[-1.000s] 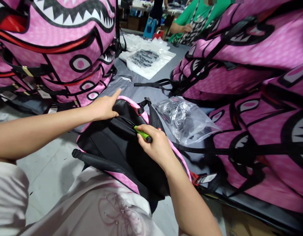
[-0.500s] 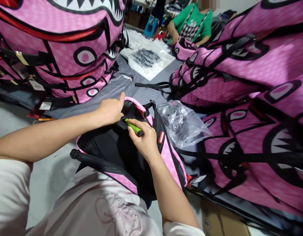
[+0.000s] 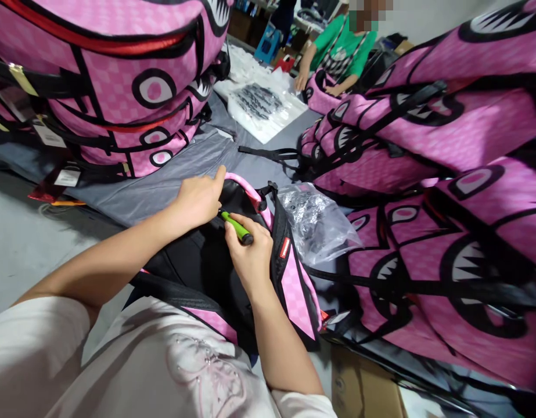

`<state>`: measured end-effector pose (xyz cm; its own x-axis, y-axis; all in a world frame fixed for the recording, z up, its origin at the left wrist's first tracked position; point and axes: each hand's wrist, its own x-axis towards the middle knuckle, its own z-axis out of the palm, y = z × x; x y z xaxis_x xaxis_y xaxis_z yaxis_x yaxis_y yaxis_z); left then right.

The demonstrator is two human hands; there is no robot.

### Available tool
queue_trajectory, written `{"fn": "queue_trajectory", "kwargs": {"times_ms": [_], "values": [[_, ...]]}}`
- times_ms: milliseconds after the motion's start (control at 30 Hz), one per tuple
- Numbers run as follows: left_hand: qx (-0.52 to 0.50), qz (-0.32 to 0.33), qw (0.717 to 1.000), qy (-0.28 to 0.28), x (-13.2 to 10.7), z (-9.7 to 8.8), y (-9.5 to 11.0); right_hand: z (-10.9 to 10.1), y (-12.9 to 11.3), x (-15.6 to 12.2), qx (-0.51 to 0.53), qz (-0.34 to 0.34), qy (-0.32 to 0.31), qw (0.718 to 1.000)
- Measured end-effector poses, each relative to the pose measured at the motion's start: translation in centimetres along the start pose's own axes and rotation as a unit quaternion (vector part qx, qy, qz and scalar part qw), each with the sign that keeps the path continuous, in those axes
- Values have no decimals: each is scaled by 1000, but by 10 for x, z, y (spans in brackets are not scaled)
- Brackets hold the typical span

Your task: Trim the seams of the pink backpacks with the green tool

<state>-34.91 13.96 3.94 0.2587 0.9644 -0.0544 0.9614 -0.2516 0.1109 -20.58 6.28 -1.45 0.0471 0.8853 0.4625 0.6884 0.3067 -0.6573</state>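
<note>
Green tool [image 3: 236, 226] over black backpack [image 3: 209, 255], mid-scene; long axis slants, tip end far-left, butt near-right. Right hand [image 3: 253, 247] wraps it. Left hand [image 3: 201, 197] at backpack's far edge; cannot tell its hold. Tool now beside left hand; farther off a second ago.

Left forearm [image 3: 135, 255] angled inward, elbow bent; left hand [image 3: 200, 200], back uppermost, one finger [image 3: 221, 175] extended forward. Right forearm [image 3: 279, 331] angled up from the lower right; right hand [image 3: 254, 249], curled in a grip, just beside the left.
</note>
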Motion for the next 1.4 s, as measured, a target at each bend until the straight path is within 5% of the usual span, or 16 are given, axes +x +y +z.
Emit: {"fn": "queue_trajectory", "kwargs": {"times_ms": [567, 1300, 1400], "values": [[-5, 8, 1000, 16, 1, 6, -1, 8, 4, -5, -24, 18, 82, 996], [20, 5, 1000, 0, 0, -3, -2, 8, -1, 1, 62, 76, 14, 995], [37, -7, 999, -27, -3, -11, -3, -9, -14, 6, 32, 59, 7, 998]]}}
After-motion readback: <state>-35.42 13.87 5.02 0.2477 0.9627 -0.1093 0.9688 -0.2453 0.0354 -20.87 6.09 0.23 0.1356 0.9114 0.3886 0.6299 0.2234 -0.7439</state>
